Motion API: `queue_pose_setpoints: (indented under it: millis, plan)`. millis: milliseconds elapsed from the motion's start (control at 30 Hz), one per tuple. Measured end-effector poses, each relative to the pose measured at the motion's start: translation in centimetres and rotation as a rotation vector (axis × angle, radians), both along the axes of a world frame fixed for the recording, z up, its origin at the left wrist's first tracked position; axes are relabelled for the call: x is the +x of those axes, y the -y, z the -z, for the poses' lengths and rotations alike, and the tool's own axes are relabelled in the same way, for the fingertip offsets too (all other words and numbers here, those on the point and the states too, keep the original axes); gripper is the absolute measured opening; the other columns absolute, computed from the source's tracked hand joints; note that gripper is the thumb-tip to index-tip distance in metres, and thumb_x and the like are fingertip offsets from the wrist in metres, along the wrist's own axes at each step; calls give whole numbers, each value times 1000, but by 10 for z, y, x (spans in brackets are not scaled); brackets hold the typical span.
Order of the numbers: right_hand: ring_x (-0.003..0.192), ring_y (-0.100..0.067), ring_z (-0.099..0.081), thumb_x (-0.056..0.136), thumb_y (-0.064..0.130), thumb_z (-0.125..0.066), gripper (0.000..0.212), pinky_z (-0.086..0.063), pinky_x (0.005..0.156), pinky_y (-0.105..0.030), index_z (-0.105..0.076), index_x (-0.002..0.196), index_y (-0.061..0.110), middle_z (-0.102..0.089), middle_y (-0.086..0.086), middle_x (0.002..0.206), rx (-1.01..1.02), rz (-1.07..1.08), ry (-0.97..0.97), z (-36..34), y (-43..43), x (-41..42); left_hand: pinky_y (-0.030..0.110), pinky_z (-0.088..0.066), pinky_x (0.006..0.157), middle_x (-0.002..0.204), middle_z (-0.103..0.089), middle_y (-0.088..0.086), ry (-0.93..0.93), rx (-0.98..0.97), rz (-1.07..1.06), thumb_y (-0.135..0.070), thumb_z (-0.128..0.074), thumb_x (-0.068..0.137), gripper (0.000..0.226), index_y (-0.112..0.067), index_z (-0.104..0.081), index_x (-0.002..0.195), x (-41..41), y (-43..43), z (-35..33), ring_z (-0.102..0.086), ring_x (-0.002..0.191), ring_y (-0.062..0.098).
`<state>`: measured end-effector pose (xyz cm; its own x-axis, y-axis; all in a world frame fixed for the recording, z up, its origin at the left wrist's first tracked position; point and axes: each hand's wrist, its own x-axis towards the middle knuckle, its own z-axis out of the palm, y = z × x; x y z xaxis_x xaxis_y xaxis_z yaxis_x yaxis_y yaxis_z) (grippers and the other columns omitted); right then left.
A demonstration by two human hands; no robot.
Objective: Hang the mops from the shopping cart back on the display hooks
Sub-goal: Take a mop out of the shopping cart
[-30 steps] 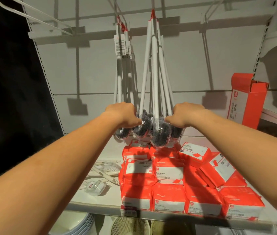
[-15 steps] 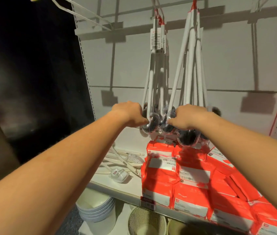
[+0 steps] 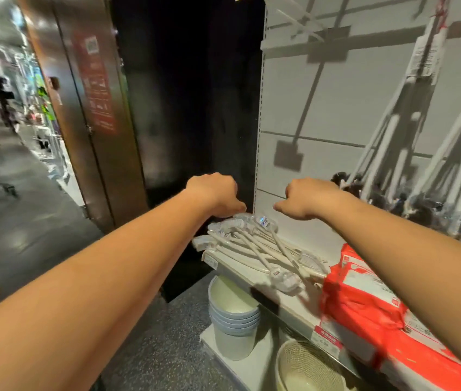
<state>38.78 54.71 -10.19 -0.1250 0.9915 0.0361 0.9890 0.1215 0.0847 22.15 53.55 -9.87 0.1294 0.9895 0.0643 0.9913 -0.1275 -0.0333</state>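
In the head view, a white shelf [image 3: 237, 268] is seen at centre right, and everything else is placed from it. Both bare forearms are stretched out toward its left end. The left hand [image 3: 215, 194] is held above the shelf's left corner with its fingers curled under into a fist; nothing is seen in its grasp. The right hand [image 3: 308, 197] is held above the back of the shelf, apart from the left, likewise clenched with nothing seen in it.

The mops [image 3: 421, 165] are hung above the right part of the shelf, against the white back panel [image 3: 322, 108]. Their white handles are fanned downward, and their dark heads in clear wrap are just to the right of the right hand. They are blurred, and the hooks cannot be made out.

On the shelf, a heap of white brushes [image 3: 254, 244] is laid at its left end, below both hands, and red packs [image 3: 364, 300] are stacked to the right. Below the shelf, nested grey buckets [image 3: 235, 314] and a woven basket [image 3: 308, 368] are stood. To the left of the shelf a dark column [image 3: 195, 94] is seen.
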Motion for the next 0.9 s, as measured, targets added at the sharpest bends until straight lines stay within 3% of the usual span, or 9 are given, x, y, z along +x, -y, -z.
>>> queue_pose_setpoints:
  millis: [67,200,367,500,733,900]
  plan:
    - [90,-24,-54,93,51,-41,45,-48,79,-35,-58,115,16,-52,-1,90,-8,-61,-14,4,0,-44,33,-43,72,98,-63,-1,4,-16,-65,-51,-51,92,35,-22,-63,106,-42,11,3,-58,89,19]
    - [97,-25,-56,93,51,-44,45,-44,77,-34,-58,121,18,-61,-4,112,-43,-218,-38,11,10,-137,37,-50,83,97,-62,-2,2,-56,-174,-53,-50,91,37,-22,-63,108,-132,40,9,-60,94,21]
    - [97,-24,-57,94,52,-42,45,-43,78,-37,-59,117,17,-61,-4,112,-82,-399,-42,18,36,-254,33,-41,70,92,-58,-3,-30,-76,-311,-54,-47,91,33,-24,-60,98,-241,84,21,-57,88,19]
    - [97,-25,-57,93,55,-42,48,-43,76,-35,-59,118,18,-61,-3,112,-91,-506,-49,31,56,-339,33,-41,72,93,-56,-1,-10,-117,-443,-52,-49,91,32,-23,-60,99,-318,123,30,-54,88,22]
    - [114,-30,-56,94,53,-40,54,-47,91,-39,-54,130,15,-57,-8,130,-128,-702,-7,42,97,-462,31,-41,73,111,-63,4,-16,-113,-657,-53,-53,85,41,-22,-64,108,-431,189,51,-59,102,28]
    - [106,-29,-57,96,49,-41,46,-43,78,-35,-57,121,14,-59,-8,122,-128,-833,7,49,116,-532,33,-42,70,102,-63,2,1,-143,-764,-54,-51,88,39,-22,-64,104,-482,223,61,-59,91,25]
